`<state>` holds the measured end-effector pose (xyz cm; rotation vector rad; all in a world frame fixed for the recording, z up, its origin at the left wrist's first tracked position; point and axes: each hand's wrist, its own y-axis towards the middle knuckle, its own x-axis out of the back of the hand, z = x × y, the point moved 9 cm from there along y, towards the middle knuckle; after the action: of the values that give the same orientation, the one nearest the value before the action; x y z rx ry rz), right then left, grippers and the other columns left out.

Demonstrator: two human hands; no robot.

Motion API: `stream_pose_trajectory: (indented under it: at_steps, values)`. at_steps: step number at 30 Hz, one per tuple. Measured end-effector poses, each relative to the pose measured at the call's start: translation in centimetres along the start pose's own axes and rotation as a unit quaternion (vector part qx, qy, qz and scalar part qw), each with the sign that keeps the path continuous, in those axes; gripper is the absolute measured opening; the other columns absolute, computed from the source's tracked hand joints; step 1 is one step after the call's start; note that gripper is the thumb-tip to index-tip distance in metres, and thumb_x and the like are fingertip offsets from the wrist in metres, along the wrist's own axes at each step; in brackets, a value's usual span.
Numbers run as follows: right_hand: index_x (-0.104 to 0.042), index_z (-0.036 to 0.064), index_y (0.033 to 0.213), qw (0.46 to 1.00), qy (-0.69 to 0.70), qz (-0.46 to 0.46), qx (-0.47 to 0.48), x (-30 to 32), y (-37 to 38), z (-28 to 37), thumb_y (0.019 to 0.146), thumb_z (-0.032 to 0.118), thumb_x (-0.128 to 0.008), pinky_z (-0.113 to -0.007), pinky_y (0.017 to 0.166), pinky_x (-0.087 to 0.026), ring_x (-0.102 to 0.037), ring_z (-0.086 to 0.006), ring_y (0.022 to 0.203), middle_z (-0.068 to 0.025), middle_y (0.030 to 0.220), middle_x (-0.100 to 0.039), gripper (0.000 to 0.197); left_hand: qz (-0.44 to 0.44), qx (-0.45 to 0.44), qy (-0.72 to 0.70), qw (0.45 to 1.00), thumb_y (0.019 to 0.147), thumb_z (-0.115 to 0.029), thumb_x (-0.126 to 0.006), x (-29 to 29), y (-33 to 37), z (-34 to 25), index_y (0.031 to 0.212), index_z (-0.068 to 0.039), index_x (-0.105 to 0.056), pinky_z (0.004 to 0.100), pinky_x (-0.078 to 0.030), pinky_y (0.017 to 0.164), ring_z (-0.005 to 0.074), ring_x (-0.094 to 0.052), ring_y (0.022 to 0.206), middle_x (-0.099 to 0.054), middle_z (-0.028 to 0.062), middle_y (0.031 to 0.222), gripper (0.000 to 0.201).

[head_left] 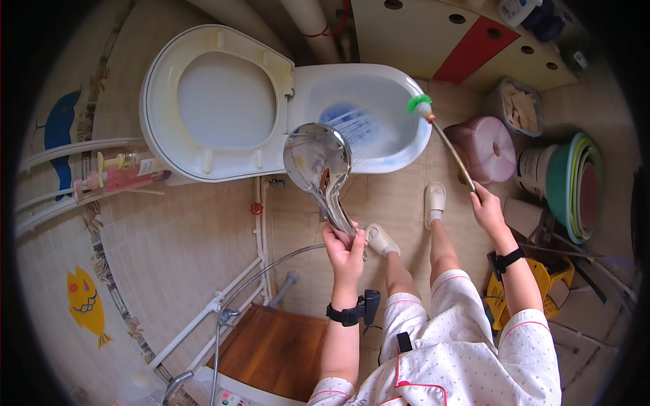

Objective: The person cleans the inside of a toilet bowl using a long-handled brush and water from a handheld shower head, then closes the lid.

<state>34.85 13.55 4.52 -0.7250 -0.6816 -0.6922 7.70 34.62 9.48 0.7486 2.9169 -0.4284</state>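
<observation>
My left hand [347, 252] is wrapped round the handle of a chrome shower head [317, 157]. Water sprays from it into the toilet bowl [412, 152], where blue shows at the bottom. The toilet's seat and lid [161, 101] are raised to the left. In my right hand [487, 208] is the long thin handle of a toilet brush [421, 105]. Its green and white head is at the right rim of the bowl; whether it touches the rim I cannot tell.
A pink stool [482, 150], a bin [520, 108] and stacked basins [567, 188] stand at the right. Cabinets [406, 40] line the back. A yellow plastic object [497, 304] is beside my right leg. A shower hose [274, 262] and white pipes [196, 331] run at the left, near a brown wooden board [271, 352].
</observation>
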Motion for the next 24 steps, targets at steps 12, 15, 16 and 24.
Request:
stream_pose_trajectory:
  at_steps: [12,15,16,24]
  values:
    - [-0.051,0.0050,0.112,0.955,0.223,-0.009,-0.196,0.1,-4.1,-8.0,0.082,0.014,-0.050,-0.022,0.039,-0.034,-0.039,-0.0051,0.042,0.0023,0.055,-0.045,0.031,0.029,0.033,-0.077,0.996,0.079,-0.004,-0.053,-3.9,0.1,2.5,0.098,-0.007,-0.032,0.0243,-0.046,0.055,0.0104,-0.050,0.067,-0.046,0.0052,0.089,0.029]
    - [-0.051,0.0051,0.112,0.955,0.236,0.008,-0.177,0.1,-3.5,-7.8,0.082,0.014,-0.050,-0.022,0.039,-0.033,-0.039,-0.0045,0.043,0.0021,0.054,-0.045,0.031,0.026,0.032,-0.048,0.998,0.079,-0.003,-0.053,-5.0,0.5,3.3,0.097,-0.007,-0.032,0.0236,-0.045,0.052,0.0102,-0.050,0.065,-0.047,0.0050,0.088,0.028]
    - [-0.051,0.0046,0.112,0.957,0.226,0.011,-0.182,0.4,-3.2,-8.0,0.082,0.013,-0.050,-0.022,0.041,-0.035,-0.040,-0.0048,0.045,0.0014,0.056,-0.047,0.031,0.028,0.032,-0.048,0.998,0.079,-0.003,-0.053,-5.8,0.6,3.5,0.097,-0.007,-0.032,0.0236,-0.045,0.052,0.0102,-0.050,0.065,-0.047,0.0050,0.088,0.028]
    - [-0.051,0.0029,0.109,0.973,0.195,0.021,-0.119,2.4,0.8,-8.1,0.081,0.013,-0.050,-0.025,0.057,-0.041,-0.046,-0.0086,0.059,-0.0067,0.068,-0.056,0.031,0.022,0.017,-0.018,0.999,0.078,-0.005,-0.055,-10.1,2.1,4.6,0.101,-0.006,-0.032,0.0221,-0.045,0.051,0.0097,-0.050,0.065,-0.047,0.0048,0.088,0.032]
